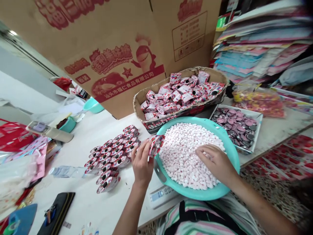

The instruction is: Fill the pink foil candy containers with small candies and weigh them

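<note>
A striped pastel shirt front (202, 218) sits nearest, right behind the round teal plastic basin (195, 194), which is heaped with small pink-and-white candies (183, 156). The right hand (215, 160) lies open on the candies, fingers spread. The left hand (140, 163) holds a red-and-white foil pouch (156, 145) in a narrow pinch at the basin's rim. Left of the basin, a loose pile of similar foil pouches (112, 156) lies on a white table (73, 182). Behind it, a low brown cardboard box (156, 86) holds more pouches. Right of it, a white tray (244, 111) holds round pink-and-silver discs. Risks: a knock could tip the basin and spill candies; a careless reach could slide the loose pile.
</note>
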Demonstrator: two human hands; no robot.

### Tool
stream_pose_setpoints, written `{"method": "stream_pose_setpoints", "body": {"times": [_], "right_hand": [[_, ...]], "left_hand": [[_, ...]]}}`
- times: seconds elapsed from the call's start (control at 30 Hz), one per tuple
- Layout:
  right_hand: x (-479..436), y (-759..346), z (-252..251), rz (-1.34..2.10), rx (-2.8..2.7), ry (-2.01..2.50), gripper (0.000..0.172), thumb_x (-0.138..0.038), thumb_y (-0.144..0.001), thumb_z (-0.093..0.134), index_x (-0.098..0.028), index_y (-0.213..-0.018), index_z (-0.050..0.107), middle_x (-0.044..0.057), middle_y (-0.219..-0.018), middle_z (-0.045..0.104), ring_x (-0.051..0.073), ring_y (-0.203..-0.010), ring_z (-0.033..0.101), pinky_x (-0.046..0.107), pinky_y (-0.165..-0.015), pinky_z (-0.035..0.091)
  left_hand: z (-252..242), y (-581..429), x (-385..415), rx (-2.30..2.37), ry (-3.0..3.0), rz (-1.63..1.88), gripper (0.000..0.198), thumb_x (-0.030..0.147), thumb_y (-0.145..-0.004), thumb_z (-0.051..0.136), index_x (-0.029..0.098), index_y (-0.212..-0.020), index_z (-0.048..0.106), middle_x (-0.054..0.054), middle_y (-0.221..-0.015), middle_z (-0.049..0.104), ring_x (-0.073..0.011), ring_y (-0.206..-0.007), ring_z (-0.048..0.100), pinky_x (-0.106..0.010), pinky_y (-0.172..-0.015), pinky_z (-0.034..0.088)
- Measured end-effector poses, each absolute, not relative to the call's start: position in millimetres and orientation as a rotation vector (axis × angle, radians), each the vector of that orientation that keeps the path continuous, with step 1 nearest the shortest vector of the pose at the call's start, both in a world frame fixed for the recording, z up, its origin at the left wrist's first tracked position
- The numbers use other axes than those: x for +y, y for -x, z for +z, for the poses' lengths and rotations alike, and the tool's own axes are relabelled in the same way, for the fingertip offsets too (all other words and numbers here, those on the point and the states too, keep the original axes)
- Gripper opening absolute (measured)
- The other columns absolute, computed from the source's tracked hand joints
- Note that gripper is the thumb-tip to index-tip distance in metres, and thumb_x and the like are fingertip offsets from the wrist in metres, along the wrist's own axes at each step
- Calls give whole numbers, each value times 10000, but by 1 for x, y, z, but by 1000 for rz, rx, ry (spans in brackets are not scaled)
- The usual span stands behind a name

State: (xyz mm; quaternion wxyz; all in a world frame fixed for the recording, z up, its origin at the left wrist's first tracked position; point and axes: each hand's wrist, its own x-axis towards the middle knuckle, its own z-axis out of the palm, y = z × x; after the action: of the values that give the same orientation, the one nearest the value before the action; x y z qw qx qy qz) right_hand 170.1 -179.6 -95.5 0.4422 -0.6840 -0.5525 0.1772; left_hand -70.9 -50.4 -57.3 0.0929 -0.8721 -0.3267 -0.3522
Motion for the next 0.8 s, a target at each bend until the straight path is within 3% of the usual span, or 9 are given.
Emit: {"method": "stream_pose_setpoints", "body": {"times": [0.8], "right_hand": [[-178,-169,-96,356,-1490,1696,214,-256,-907,450,-233,-734,573,15,-762,672,188,-772,604,376,-829,396]], "left_hand": [[-62,74,-47,-916,2594,-975,437,214,-890,497,246,-1326,492,-86,-1262,621,-202,-1135,596,-353,-1038,291]]}}
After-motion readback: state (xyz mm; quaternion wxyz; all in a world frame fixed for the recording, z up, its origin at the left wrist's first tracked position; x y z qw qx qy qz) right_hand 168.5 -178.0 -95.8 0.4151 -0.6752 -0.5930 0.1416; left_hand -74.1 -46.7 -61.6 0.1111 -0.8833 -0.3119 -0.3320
